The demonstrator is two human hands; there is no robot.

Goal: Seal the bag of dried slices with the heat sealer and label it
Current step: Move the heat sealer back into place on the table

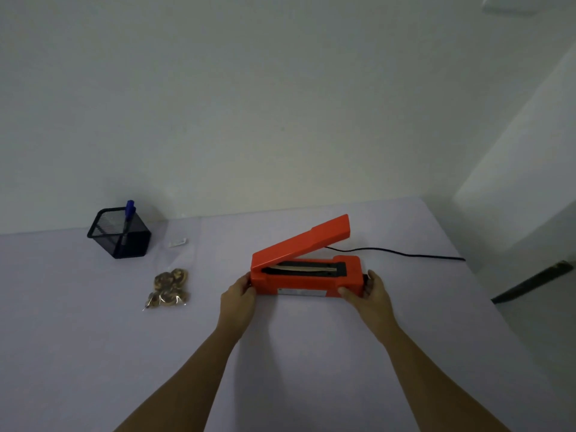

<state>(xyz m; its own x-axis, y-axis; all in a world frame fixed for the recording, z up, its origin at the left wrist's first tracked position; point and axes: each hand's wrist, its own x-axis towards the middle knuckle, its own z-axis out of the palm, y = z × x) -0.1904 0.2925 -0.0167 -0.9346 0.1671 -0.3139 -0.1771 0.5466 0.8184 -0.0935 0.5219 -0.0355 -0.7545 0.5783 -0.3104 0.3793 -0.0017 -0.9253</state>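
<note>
**Gripping the heat sealer at both ends**

The left hand is curled round the sealer's left end, at the hinge. The right hand is curled round the right end, with its thumb on the front face and its fingers wrapped behind, beside a small black part on that end. Neither hand holds anything else.

The sealer is a boxy orange unit of smooth plastic, standing on the pale table with its long side toward the person. Its pressing arm is raised and slopes up to the right. Under it, a thin tan sealing strip lies on a black bed. A black cord runs from behind it to the table's right edge.

The bag of dried slices lies flat to the left of the sealer, well apart from it. It is clear, crinkled film over round brown pieces. Just beyond it lies a small white slip. Farther left, a square black mesh pen holder holds a blue-capped marker, which leans in it.

Bare tabletop stretches between the sealer and the person. The wall meets the table's far edge behind the sealer, and the table's right edge runs close past the right hand.
</note>
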